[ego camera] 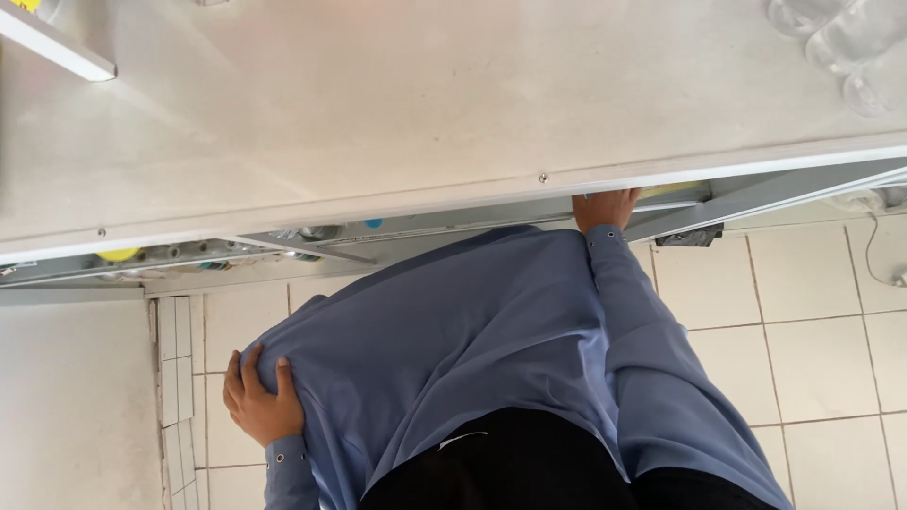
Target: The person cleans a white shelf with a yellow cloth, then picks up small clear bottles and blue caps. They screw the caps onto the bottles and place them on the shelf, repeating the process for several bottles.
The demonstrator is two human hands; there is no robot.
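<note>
The left hand (257,397) is closed on the hem of a loose blue shirt (453,340), fingers curled over the bunched cloth and thumb pressed against it. From that grip the shirt spreads rightward across the body, above dark trousers (520,467). Far across from it, the right hand (605,208) reaches under the edge of the white counter (378,113); its fingers are hidden there, so their grip cannot be told. Beyond lies a pale tiled floor (803,321).
</note>
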